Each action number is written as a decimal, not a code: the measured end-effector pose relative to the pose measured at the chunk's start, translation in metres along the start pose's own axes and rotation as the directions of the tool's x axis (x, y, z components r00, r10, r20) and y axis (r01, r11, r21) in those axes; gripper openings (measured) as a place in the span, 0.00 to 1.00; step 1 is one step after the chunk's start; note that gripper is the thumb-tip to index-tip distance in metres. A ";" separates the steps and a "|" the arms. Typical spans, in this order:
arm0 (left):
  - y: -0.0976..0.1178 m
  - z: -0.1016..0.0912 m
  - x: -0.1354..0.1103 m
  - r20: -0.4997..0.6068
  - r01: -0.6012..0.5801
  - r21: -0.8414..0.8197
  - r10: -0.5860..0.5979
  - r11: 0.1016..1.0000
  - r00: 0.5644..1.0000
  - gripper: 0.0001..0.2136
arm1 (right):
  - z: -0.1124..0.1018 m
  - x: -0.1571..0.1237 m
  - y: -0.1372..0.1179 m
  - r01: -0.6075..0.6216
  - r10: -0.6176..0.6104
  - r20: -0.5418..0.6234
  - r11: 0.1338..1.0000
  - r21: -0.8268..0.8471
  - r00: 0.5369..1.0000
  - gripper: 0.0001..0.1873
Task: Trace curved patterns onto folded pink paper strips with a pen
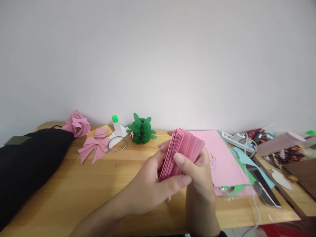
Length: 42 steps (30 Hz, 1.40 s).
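A thick stack of pink folded paper [184, 144] is held up above the table, its many layers showing along the left edge and fanning a little at the upper right. My left hand [153, 184] is closed around the stack's lower left side, with the thumb across its front. My right hand [197, 171] grips it from the right, thumb pressed on the front face. Behind the paper, most of the fingers are hidden. Just beyond my hands stands a green honeycomb paper figure [141, 131] with leaf-shaped pieces.
A pink paper bow [96, 144], a ring [117, 144], a green-capped glue bottle [116, 123] and a crumpled pink paper flower [77, 123] lie left. Black cloth [32, 164] covers the left edge. Pink sheets [222, 158], a power strip [238, 141] and a phone-like dark object [264, 186] lie right.
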State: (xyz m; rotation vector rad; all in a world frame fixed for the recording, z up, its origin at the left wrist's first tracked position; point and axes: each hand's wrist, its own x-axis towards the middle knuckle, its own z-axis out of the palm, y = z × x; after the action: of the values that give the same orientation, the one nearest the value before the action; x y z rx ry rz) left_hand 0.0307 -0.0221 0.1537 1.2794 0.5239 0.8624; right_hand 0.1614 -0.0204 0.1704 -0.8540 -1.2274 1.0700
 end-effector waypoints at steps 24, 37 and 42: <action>-0.003 -0.002 0.009 0.032 0.062 -0.200 -0.057 0.978 0.998 0.08 | 0.002 0.006 -0.001 -0.242 0.242 0.024 0.954 0.177 0.970 0.18; -0.004 -0.004 0.012 0.027 0.053 -0.173 -0.049 0.984 0.998 0.07 | 0.001 0.011 0.000 -0.240 0.232 0.064 0.955 0.175 0.971 0.16; -0.006 -0.004 0.012 0.001 0.072 -0.169 -0.073 0.983 0.997 0.08 | 0.000 0.012 0.001 -0.276 0.261 0.094 0.937 0.216 0.961 0.17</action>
State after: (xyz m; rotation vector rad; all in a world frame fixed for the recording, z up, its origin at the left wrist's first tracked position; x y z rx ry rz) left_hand 0.0364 -0.0104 0.1482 1.0972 0.4880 0.8320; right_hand 0.1612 -0.0086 0.1728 -0.8296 -1.0333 1.4393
